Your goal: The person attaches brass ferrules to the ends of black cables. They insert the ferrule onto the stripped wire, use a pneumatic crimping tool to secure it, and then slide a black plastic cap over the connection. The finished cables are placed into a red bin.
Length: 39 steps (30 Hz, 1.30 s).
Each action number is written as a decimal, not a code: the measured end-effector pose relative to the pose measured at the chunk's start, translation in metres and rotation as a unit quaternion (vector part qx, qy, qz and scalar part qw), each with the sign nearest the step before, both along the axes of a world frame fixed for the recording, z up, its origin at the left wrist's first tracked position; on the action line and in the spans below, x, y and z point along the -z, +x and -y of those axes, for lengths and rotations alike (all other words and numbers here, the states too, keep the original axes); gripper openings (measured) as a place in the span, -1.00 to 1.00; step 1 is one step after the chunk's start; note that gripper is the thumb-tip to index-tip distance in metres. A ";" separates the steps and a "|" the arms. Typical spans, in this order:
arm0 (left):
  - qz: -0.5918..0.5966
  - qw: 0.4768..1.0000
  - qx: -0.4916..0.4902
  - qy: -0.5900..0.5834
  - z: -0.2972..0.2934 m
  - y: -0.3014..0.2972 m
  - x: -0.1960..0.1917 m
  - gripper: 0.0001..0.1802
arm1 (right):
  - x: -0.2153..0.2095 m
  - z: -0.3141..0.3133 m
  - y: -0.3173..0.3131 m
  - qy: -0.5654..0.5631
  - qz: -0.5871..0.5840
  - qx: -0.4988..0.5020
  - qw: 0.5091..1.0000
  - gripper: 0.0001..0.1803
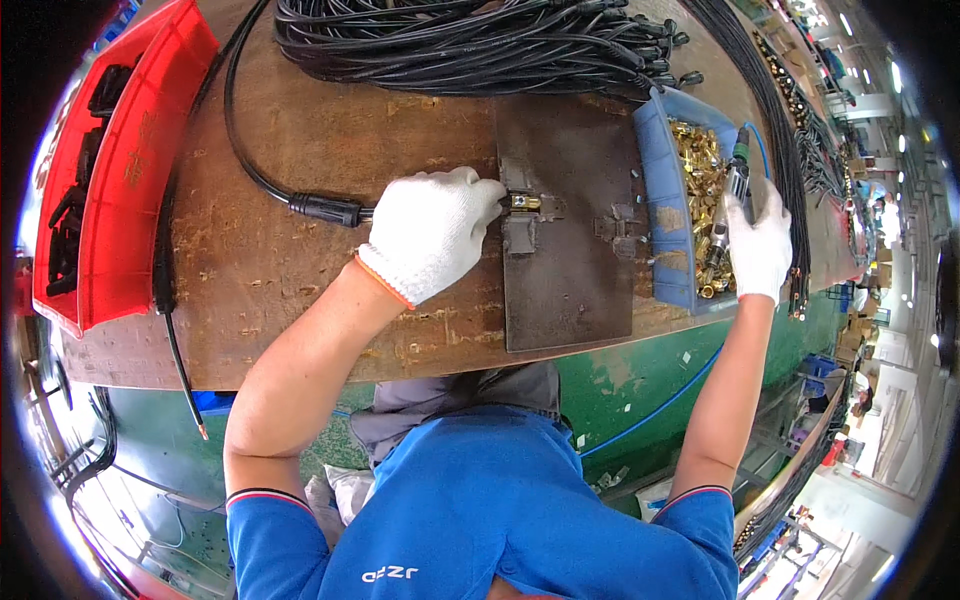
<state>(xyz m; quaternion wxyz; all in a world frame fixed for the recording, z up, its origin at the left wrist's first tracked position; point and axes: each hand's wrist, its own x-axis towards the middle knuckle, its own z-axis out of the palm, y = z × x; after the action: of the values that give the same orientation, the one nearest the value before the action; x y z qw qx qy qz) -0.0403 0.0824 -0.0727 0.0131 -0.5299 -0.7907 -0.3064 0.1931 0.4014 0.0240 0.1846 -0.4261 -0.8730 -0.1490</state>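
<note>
My left hand point(430, 230), in a white knitted glove, is closed round a black cable at the near side of the dark metal plate point(570, 300). A brass fitting point(525, 203) sticks out past its fingertips and lies at a small metal holder on the plate. Behind the hand, a black ribbed connector sleeve point(325, 208) sits on the same cable. My gloved right hand point(760, 240) grips an air-powered hand tool point(738, 175) with a green and black end, over the blue bin point(672, 235). Many loose brass fittings point(702, 155) fill that bin. The tool's lower tip is among them.
A red bin point(150, 170) with black parts stands at the left. Bundled black cables point(450, 50) lie along the table's far side, more run down the right. A second metal holder point(622, 230) sits on the plate. A blue hose point(655, 410) hangs below the table edge.
</note>
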 end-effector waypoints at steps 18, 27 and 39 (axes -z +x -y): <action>-0.005 1.000 0.022 -0.011 0.001 -0.004 -0.002 -0.80 | -0.030 0.003 -0.037 -0.619 -0.638 -0.325 0.322 -0.60; 0.000 0.999 0.023 -0.029 0.000 -0.002 -0.009 -0.78 | -0.003 0.086 -0.113 -0.658 -0.503 -0.464 0.315 -0.69; 0.012 0.999 0.024 -0.029 -0.001 -0.002 -0.009 -0.77 | 0.031 0.127 -0.142 -0.630 -0.493 -0.422 0.427 -0.73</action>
<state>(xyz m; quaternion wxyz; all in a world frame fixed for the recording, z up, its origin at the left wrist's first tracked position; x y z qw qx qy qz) -0.0427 0.0832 -0.0639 -0.0189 -0.5452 -0.7863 -0.2899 0.0510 0.2743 -0.0068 0.3040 -0.0032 -0.5552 0.7742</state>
